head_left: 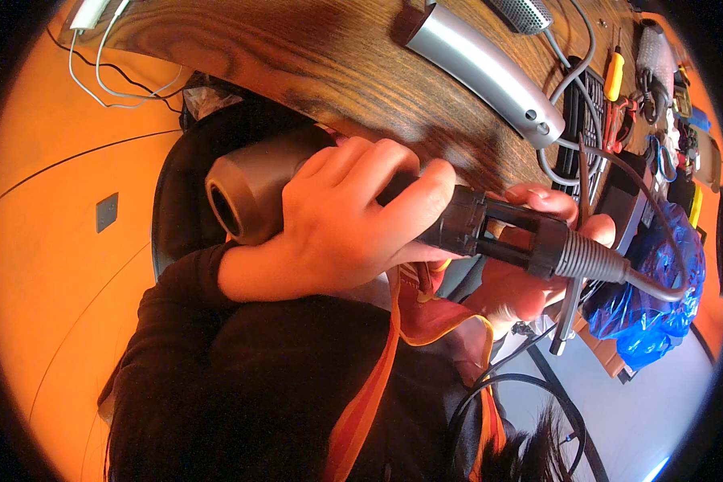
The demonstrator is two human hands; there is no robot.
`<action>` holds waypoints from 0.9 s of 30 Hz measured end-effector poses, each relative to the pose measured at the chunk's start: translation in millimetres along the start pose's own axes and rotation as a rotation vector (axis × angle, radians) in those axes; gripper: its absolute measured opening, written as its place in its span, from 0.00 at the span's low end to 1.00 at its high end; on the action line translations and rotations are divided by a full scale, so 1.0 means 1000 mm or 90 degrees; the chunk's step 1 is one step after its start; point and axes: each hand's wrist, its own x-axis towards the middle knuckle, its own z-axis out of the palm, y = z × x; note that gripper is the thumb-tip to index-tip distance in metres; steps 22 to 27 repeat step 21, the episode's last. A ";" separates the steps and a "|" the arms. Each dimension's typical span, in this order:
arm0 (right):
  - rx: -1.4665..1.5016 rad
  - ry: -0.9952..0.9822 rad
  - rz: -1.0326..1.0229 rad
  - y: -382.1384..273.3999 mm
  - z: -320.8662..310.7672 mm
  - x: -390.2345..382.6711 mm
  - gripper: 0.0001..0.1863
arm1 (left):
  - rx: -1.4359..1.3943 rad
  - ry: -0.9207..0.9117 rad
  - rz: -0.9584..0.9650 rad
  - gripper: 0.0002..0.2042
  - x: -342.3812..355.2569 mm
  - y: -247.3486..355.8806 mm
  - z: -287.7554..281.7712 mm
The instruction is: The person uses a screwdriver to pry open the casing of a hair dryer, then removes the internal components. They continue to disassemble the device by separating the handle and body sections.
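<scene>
A hair dryer with a dark grey barrel [257, 181] lies tilted across my lap at the table's edge. Its black inner handle frame [459, 221] is bare, and a ribbed grey cable sleeve [593, 257] leads to the cord. My left hand [337, 213] is wrapped round the dryer where barrel and handle meet. Farther right, my right hand [510, 289] is closed under and around the frame's cord end. A slim grey metal tool [569, 315] sticks out beside those fingers; its kind is unclear. On the table rests a curved silver handle shell [486, 72] with two round holes.
The wooden table [297, 60] runs along the far side. At its right are a mesh-ended silver cylinder [524, 12], a black keyboard [593, 120], a yellow-handled tool [614, 74] and looping grey cables. A blue plastic bag [651, 297] sits at the right. White cords hang at the upper left.
</scene>
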 end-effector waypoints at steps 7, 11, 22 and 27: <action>-0.119 0.129 0.206 -0.015 0.006 -0.003 0.36 | 0.080 0.018 0.016 0.18 0.004 0.001 -0.009; 0.013 0.122 0.188 -0.016 0.006 -0.007 0.33 | 0.075 0.022 0.008 0.20 0.001 0.005 -0.017; 0.117 -0.051 0.016 -0.007 -0.001 -0.014 0.30 | 0.147 0.106 0.046 0.12 0.007 0.015 -0.020; 0.117 -0.051 0.016 -0.007 -0.001 -0.014 0.30 | 0.147 0.106 0.046 0.12 0.007 0.015 -0.020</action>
